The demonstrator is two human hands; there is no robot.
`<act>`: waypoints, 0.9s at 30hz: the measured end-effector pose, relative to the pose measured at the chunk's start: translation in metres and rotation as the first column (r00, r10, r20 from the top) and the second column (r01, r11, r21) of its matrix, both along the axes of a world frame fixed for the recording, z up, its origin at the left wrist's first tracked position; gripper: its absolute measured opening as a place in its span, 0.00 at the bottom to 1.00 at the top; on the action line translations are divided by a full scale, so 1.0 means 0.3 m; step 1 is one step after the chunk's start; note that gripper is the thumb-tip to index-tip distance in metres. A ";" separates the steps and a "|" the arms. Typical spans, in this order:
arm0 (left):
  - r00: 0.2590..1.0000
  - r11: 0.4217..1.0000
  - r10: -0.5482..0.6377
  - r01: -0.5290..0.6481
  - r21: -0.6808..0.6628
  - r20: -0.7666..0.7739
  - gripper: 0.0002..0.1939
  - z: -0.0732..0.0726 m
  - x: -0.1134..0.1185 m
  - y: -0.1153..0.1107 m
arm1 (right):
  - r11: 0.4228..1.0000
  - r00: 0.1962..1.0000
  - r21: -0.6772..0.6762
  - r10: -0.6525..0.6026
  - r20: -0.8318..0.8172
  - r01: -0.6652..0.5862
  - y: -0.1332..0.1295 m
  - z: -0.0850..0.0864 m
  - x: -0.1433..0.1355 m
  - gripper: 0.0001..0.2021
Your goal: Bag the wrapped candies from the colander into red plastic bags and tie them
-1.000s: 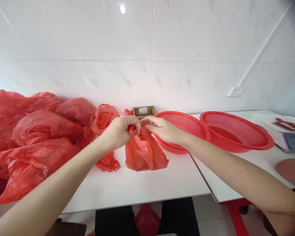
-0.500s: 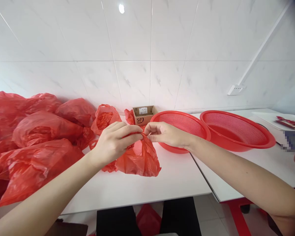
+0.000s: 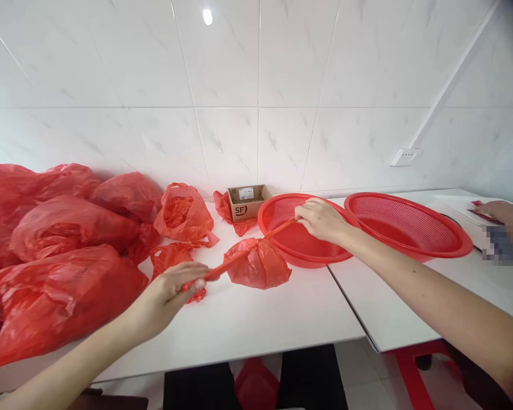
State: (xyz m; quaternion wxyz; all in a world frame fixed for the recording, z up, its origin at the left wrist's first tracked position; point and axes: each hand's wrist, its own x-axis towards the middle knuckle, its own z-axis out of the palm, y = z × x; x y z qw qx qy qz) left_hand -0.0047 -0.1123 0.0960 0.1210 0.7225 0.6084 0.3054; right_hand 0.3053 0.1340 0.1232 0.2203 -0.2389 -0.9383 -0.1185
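A small red plastic bag [image 3: 260, 267] hangs or rests just above the white table, its two handles pulled taut to opposite sides. My left hand [image 3: 165, 296], low and to the left, is closed on one handle. The other handle is pinched in my right hand [image 3: 322, 219], which is over the near red basket [image 3: 301, 259]. At the bag's top the handles meet in a gathered point; whether they are fully knotted I cannot tell. What the bag contains is hidden. Behind my left hand lies a crumpled red bag [image 3: 171, 254].
Filled red bags [image 3: 64, 279] are heaped on the left. An open red bag [image 3: 186, 213] and a cardboard box [image 3: 244, 209] stand near the wall. A second red basket [image 3: 410, 228] is at the right, and beyond it another person's hand [image 3: 507, 213] touches a packet.
My hands have moved apart, left hand down and left, right hand up and right, stretching the bag's handles between them. The other person's hand has come over the packet at the right.
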 end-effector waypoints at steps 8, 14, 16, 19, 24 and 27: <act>0.966 0.971 -0.235 0.237 0.007 -0.110 0.12 0.050 0.132 -0.046 | 0.996 0.994 -0.014 -0.092 0.052 0.093 0.057 -0.042 -0.015 0.07; 0.949 0.949 -0.311 0.308 -0.071 -0.047 0.13 0.009 0.154 -0.056 | 0.993 0.993 -0.069 -0.095 0.074 0.100 0.059 -0.099 -0.001 0.07; 0.955 0.949 -0.296 0.290 -0.120 -0.030 0.13 -0.003 0.145 -0.066 | 0.988 0.992 -0.097 -0.120 0.049 0.124 0.037 -0.105 0.003 0.07; 0.982 0.963 -0.189 0.183 -0.195 -0.013 0.14 -0.010 0.129 -0.085 | 0.972 0.986 -0.165 -0.168 0.009 0.167 -0.023 -0.096 0.009 0.06; 0.999 0.975 -0.001 -0.008 -0.221 -0.037 0.16 -0.047 0.120 -0.074 | 0.773 0.953 -0.626 -0.103 -0.286 -0.105 -0.180 -0.080 0.018 0.02; 0.993 0.977 -0.044 0.020 -0.213 -0.110 0.29 -0.119 0.123 -0.009 | 0.642 0.863 -0.708 -0.141 -0.485 -0.293 -0.289 -0.138 0.015 0.06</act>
